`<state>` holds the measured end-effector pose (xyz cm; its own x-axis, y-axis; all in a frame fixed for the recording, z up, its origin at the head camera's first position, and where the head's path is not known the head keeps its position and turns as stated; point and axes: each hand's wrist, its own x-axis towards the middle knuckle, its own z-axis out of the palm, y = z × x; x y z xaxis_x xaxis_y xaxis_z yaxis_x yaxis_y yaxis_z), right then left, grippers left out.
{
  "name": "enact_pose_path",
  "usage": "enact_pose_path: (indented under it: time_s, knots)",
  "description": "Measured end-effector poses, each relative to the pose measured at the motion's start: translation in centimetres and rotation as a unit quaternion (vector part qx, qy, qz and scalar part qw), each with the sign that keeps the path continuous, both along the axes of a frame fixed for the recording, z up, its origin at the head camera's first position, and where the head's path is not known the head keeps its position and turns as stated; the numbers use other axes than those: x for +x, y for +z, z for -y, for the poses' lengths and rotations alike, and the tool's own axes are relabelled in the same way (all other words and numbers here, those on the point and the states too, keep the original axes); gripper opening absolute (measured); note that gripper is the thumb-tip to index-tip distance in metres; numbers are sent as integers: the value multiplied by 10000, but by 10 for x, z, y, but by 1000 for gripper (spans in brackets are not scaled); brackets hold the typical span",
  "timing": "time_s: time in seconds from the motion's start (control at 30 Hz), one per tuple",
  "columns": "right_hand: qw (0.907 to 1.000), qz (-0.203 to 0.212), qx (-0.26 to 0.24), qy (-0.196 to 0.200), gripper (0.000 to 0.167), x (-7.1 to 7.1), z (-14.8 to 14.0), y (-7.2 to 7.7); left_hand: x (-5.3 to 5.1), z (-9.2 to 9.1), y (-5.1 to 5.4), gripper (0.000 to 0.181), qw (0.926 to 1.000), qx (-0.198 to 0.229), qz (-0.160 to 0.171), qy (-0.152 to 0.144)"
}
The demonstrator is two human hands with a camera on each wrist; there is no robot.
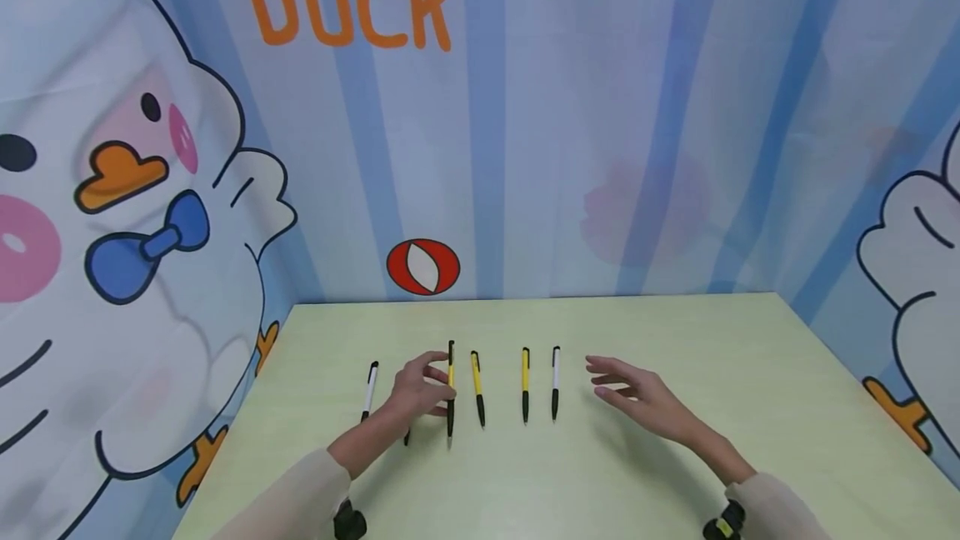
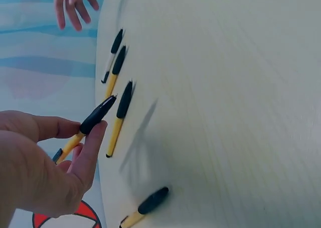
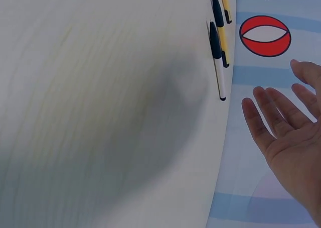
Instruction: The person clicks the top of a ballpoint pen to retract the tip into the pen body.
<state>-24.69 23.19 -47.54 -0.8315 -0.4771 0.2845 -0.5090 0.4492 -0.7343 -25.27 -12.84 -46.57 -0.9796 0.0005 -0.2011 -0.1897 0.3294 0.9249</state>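
The fingers [image 2: 57, 127] of the left hand [image 1: 420, 390] pinch a slim yellow pen with a black grip [image 1: 451, 373], holding it near where the barrel meets the grip. It is raised above the desk [image 1: 645, 482], its tip towards the near side and its shadow falling apart from it.

Beneath the left forearm lies a yellow pen with a black grip, mostly hidden in the head view but clearer in the left wrist view [image 2: 153, 202]. Beyond it, nearer the desk's left edge, is a white pen with a black grip [image 1: 371, 386].

Just right of the held pen, a second yellow pen [image 1: 477, 377] rests slightly slanted on the desk. Farther towards the right edge, a third yellow pen [image 1: 526, 373] and a second white pen [image 1: 556, 369] lie side by side, tips towards the near side.

The right hand [image 1: 645, 398] hovers right of that white pen, its fingers released and loosely extended.

Pale sleeves [image 1: 300, 494] cover both forearms. Past the far edge hangs a blue striped cloth backdrop [image 1: 540, 107] printed with the orange word DUCK [image 1: 378, 11], a red-and-white ball [image 1: 423, 267] and, at left, a white duck with a blue bow tie [image 1: 161, 244].
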Motion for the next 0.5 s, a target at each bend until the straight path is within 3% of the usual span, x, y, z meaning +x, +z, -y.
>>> enact_pose_path:
  time_s: [0.27, 0.5]
  knots:
    - [9997, 25, -140, 178, 49, -1, 18, 5, 18, -13, 8, 61, 9987, 401, 32, -303]
    - [9992, 34, -228, 331, 55, -3, 37, 7, 26, -28, 10, 63, 9946, 810, -32, -654]
